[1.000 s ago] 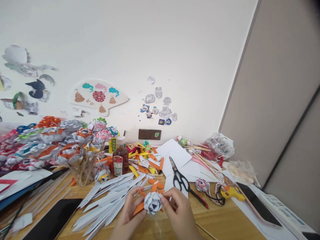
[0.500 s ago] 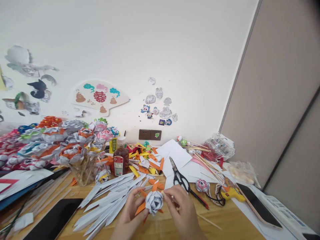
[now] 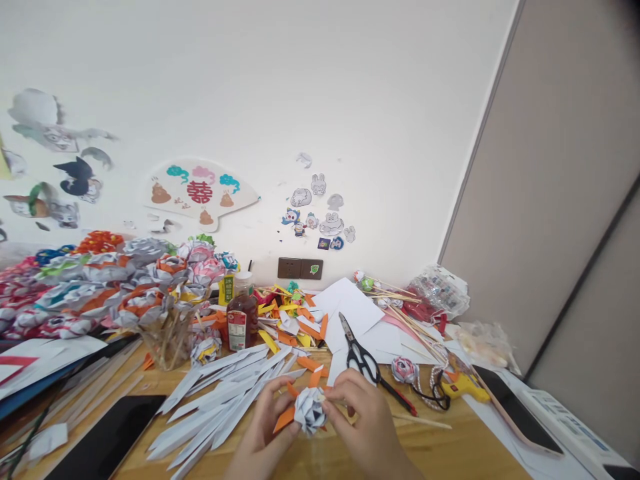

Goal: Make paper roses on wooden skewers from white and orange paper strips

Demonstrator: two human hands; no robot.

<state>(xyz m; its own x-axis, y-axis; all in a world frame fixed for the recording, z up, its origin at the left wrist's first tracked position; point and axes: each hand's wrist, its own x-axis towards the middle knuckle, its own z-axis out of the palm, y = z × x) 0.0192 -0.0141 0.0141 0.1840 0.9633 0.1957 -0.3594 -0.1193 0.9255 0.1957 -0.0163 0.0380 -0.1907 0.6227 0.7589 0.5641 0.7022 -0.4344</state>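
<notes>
A small folded paper flower (image 3: 310, 410), white-grey print with orange petals around it, sits between both my hands low in the middle of the view. My left hand (image 3: 260, 437) pinches it from the left side, fingers curled on an orange petal. My right hand (image 3: 367, 427) closes on its right side, fingertips pressed to the top of the bloom. Under and left of my hands lies a pile of pointed white paper strips (image 3: 225, 400) on the wooden table (image 3: 450, 447).
Black scissors (image 3: 361, 357) lie just behind my right hand. A yellow glue gun (image 3: 463, 385), a phone (image 3: 517, 408), wooden skewers (image 3: 407, 320) are at right. A dark bottle (image 3: 241, 322), a jar of finished paper flowers (image 3: 167, 340) and a black tablet (image 3: 100, 443) stand left.
The flower has turned slightly in my hands and dropped a little lower. My right hand moved further over the bloom's top. A skewer near the right hand shifted on the table.
</notes>
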